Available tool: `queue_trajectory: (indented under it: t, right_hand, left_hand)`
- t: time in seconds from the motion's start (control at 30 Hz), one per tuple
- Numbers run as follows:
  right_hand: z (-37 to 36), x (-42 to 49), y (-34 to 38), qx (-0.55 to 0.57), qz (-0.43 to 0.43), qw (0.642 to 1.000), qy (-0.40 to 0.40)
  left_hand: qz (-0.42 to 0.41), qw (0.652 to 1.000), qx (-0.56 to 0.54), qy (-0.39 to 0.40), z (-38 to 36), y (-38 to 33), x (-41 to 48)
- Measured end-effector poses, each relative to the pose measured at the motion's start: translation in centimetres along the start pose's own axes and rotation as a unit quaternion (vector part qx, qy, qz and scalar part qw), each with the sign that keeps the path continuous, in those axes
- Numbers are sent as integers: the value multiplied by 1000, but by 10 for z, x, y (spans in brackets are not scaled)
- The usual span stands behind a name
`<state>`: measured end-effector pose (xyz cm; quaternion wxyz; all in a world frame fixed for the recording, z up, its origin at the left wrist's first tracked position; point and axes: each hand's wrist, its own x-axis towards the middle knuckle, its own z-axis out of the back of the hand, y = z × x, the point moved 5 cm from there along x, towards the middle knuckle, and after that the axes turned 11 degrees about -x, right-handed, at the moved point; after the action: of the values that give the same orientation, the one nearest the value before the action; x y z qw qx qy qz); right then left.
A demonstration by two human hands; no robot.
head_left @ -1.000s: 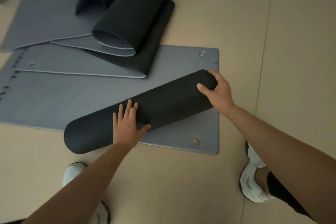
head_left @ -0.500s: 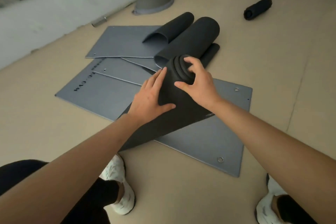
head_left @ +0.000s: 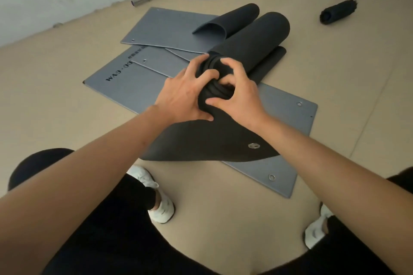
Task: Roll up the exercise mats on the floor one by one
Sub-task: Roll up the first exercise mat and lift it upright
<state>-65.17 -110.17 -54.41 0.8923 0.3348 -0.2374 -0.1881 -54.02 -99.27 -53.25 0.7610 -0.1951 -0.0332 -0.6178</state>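
Left hand (head_left: 181, 94), right hand (head_left: 239, 96): both clamp upper end of dark mat roll (head_left: 212, 78), one on each side.
Probable reason: coils at that end sit uneven; squeeze keeps core tight and layers aligned.
Roll stands tilted between hands. Loose tail with eyelet (head_left: 254, 145) fans out below wrists over flat grey mat (head_left: 286, 123) on floor.
Beyond hands: loosely curled mats (head_left: 257, 40), not yet rolled.
Judgement: this roll unfinished; tail not yet wound in.

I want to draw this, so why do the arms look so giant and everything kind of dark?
Head view: its wide-angle lens swells the forearms near the bottom edge; the light is dim and soft, without glare; the left hand, right hand and black mat look sharp, the far small roll fuzzier.
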Motion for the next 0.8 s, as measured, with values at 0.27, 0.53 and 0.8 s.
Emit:
queue_trajectory:
  t: [0.27, 0.53, 0.8]
  right_hand:
    - [18, -63, -60, -212, -53, 976, -12]
    - [19, -56, -70, -179, -121, 976, 43]
    - [76, -2, 14, -247, 91, 956, -133]
  left_hand:
    - [52, 995, -25, -80, 28, 21, -41]
    - [59, 989, -61, -125, 45, 5, -81]
    - [-16, 964, -209, -165, 104, 9, -78]
